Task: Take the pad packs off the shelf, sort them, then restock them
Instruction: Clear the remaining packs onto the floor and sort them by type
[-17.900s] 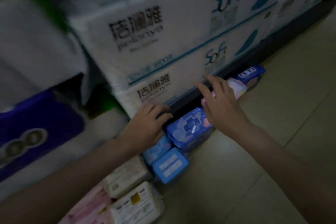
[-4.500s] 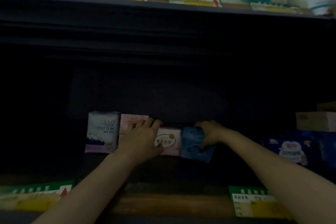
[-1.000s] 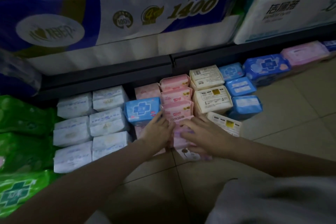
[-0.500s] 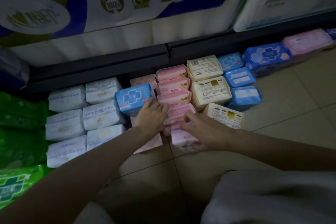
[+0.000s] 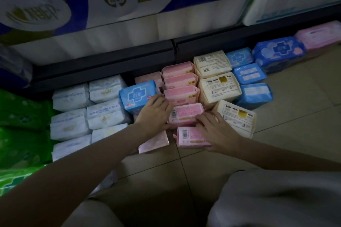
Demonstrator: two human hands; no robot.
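Nearest pink pack [image 5: 190, 137] flat on the tiled floor [image 5: 295, 116], barcode end to the left, long axis running left to right across the view, last in a pink column [image 5: 180, 86] reaching back toward the dark shelf base [image 5: 103, 64]. Directly behind it, touching or nearly so, a second barcode-side-up pink pack [image 5: 187, 114], same orientation. Right hand [image 5: 217, 131] draped over the right end of the nearest pack, fingers curled onto its top with fingertips reaching the pack behind; gripping or merely pressing, hard to say for sure, though the curl suggests a hold. Left hand [image 5: 154, 114] at the left edge of the second pack, fingers bent against its side and wedged beside the blue cross pack [image 5: 138, 96]; a firm clasp not clearly visible. Both hands flanking the column from opposite ends, right one nearer the front pack. Probably squaring up the pink row, so the next push along the short axis, away toward the shelf. Outward: a paler pink pack [image 5: 155, 143] lying askew under the left forearm, cream packs [image 5: 219, 88] to the right, blue packs [image 5: 251, 86] beyond, white packs [image 5: 88, 108] and green packs [image 5: 22, 134] to the left.
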